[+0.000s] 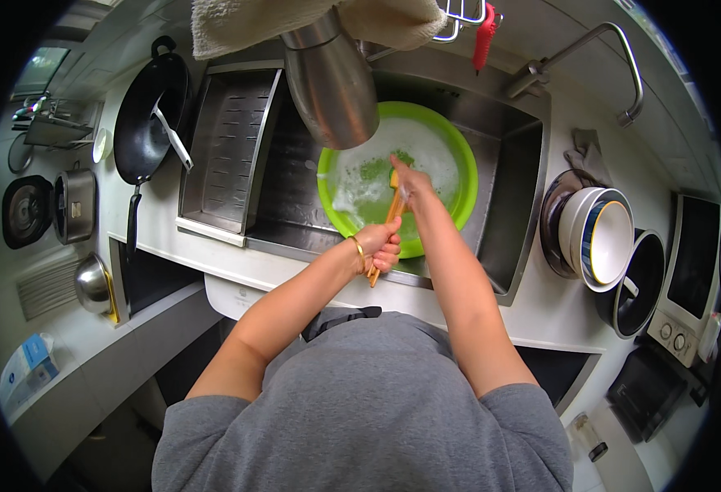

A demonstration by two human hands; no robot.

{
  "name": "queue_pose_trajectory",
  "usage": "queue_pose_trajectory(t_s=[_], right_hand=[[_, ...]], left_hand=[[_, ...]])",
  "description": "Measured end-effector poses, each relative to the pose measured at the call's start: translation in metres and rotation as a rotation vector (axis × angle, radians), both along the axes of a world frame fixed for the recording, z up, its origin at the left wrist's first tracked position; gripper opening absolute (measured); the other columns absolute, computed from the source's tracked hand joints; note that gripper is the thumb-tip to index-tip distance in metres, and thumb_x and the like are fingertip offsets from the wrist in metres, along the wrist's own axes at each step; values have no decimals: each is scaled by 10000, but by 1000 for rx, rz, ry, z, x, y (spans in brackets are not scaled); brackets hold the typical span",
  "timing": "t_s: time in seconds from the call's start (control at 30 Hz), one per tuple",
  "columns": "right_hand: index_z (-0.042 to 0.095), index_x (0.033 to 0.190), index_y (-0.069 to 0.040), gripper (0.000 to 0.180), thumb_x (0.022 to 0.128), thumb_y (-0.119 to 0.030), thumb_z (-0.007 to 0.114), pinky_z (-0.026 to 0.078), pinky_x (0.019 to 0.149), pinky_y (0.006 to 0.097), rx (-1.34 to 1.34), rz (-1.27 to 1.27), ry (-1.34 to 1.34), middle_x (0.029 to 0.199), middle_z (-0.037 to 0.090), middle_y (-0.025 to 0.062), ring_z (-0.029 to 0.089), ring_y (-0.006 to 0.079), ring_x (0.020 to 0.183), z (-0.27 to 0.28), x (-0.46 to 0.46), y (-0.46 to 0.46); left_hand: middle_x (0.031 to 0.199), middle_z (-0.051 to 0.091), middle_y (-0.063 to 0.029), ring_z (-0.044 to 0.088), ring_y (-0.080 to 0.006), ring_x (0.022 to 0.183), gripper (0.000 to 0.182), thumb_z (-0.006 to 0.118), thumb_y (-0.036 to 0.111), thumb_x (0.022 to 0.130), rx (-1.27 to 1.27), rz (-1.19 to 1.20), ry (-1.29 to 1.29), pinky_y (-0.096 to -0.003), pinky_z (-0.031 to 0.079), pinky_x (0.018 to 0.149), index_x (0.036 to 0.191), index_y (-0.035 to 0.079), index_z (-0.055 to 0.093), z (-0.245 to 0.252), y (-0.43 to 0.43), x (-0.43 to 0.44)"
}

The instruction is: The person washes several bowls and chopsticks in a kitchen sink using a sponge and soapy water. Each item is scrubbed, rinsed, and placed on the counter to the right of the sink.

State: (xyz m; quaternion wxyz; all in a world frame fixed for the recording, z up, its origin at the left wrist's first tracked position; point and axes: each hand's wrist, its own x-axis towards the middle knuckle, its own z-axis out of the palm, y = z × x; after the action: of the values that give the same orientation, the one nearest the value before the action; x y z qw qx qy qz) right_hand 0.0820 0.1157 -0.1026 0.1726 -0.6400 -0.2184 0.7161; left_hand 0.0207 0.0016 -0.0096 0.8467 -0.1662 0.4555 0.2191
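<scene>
Wooden chopsticks (374, 275) are gripped in a bundle in my left hand (380, 247), which wears a gold bangle and is at the near rim of a green plastic basin (469, 178). My right hand (411, 184) is over the suds, closed around the far part of the chopsticks with a yellow sponge (394, 179) against them. The basin holds foamy water and stands in a stainless steel sink (293, 209). My right palm and part of the sponge are hidden.
A steel cylinder (336, 92) hangs over the basin's far left rim, below a cloth (256, 24). The faucet (628, 67) is at the back right. Stacked bowls (609, 243) and a black pot (649, 277) stand on the right; a black wok (145, 135) lies left of the metal tray (225, 147).
</scene>
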Motion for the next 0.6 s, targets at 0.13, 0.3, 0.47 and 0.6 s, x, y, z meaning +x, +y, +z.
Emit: queue_pose_trajectory(t_s=[0.13,0.3,0.47,0.6], right_hand=[[561,874,130,591,647,-384,745,435,607,307,137,-18,-144,832,587,144,525,178,674,-2,-18,4],[583,839,102,589,647,-442,707,459,649,348,150,100,-360,843,617,180,594,260,720,-3,5,32],[560,953,10,557,734,-503,565,450,688,430,642,540,-665,841,609,206,589,354,803,-11,22,30],[484,1110,-50,414,805,-331,489,439,777,454,1032,887,-759,1010,557,204,545,375,923,-13,34,-4]], left_hand=[[459,203,54,174,-59,342,435,355,492,886,5,28,80,-200,147,283,613,155,313,5,8,-10],[471,202,49,183,-58,348,452,359,492,885,-7,-97,-7,-209,155,277,592,152,301,19,-18,-16],[498,260,26,208,-60,361,325,357,391,917,50,49,-22,-206,199,307,787,96,394,3,-20,-20],[659,431,-36,308,-71,386,177,378,212,921,6,139,-47,-201,299,321,988,51,402,-34,-10,-29]])
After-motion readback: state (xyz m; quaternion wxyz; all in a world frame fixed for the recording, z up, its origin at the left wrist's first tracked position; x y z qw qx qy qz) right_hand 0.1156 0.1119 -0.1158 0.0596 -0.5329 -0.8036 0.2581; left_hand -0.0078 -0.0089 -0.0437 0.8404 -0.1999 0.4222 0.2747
